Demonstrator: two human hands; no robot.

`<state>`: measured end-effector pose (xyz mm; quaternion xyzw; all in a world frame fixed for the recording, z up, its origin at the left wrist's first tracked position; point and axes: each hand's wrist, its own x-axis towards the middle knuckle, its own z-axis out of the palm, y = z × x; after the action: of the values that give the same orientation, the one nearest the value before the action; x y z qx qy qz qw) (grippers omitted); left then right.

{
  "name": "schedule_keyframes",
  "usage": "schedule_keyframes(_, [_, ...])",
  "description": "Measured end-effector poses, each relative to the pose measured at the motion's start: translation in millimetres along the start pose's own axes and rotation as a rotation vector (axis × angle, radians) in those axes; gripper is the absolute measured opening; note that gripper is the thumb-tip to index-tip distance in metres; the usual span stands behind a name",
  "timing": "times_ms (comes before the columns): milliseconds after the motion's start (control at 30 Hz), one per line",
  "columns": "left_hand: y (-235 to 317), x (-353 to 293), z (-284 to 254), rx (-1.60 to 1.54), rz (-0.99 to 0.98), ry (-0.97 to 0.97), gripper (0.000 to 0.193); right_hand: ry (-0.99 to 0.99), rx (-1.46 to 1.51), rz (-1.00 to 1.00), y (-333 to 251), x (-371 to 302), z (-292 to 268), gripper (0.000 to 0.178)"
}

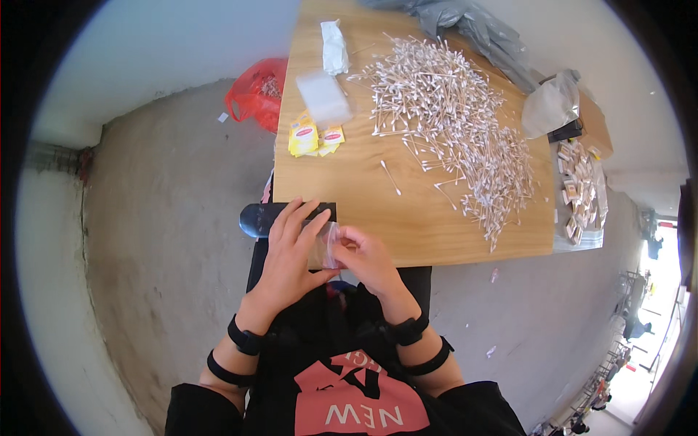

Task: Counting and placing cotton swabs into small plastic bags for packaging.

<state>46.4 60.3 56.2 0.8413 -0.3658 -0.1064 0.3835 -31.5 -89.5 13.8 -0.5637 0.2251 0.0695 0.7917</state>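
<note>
At the table's near left corner, both hands are on a small clear zip bag (320, 251). My left hand (285, 260) spans it, with the thumb at its near edge and the long fingers at the far side. My right hand (367, 263) is closed in a pinch on the bag's right edge. What the bag holds, if anything, I cannot make out. Just beyond the left fingers a dark, round-ended flat object (256, 219) juts past the table's left edge. Loose cotton swabs (443, 102) form a big pile further off, and a single swab (390, 178) lies apart.
Yellow printed packets (304, 138), a stack of clear bags (323, 98) and a white packet (334, 47) lie at the wooden table's (349, 174) left. A red bag (260, 94) stands on the floor. Small packs (578, 189) and a cardboard box (595, 127) sit right.
</note>
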Motion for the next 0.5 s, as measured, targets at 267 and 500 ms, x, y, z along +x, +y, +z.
schedule_keyframes(267, [-12, -8, 2, -0.085, -0.02, -0.106, 0.064, -0.029, -0.088, -0.026, 9, 2, 1, 0.013])
schedule_keyframes(500, [-17, -17, -8, -0.118, -0.072, -0.041, 0.055, -0.099, -0.226, -0.053, 4, 7, 15, 0.019])
